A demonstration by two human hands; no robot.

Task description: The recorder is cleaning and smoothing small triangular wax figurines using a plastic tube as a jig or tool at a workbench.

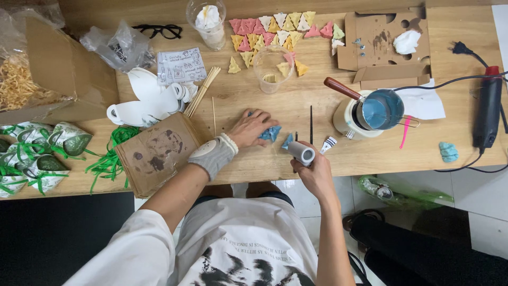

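My left hand (253, 127), with a grey wrist wrap, presses down on small blue wax shapes (271, 133) on the wooden table (254, 95). Another blue piece (287, 141) lies just right of them. My right hand (312, 168) grips a grey cylinder-shaped tool (301, 152) near the table's front edge, its end pointing toward the blue pieces. A thin black stick (311, 124) lies just beyond.
A small pot of blue liquid (380, 109) with a wooden handle sits on a warmer at right. Pastel triangular pieces (275, 29), two clear cups (271, 69), a cardboard tray (383, 39), a heat gun (488, 108), brown cardboard (156, 151), green ribbon (111, 156) and wrapped cones (37, 153) surround.
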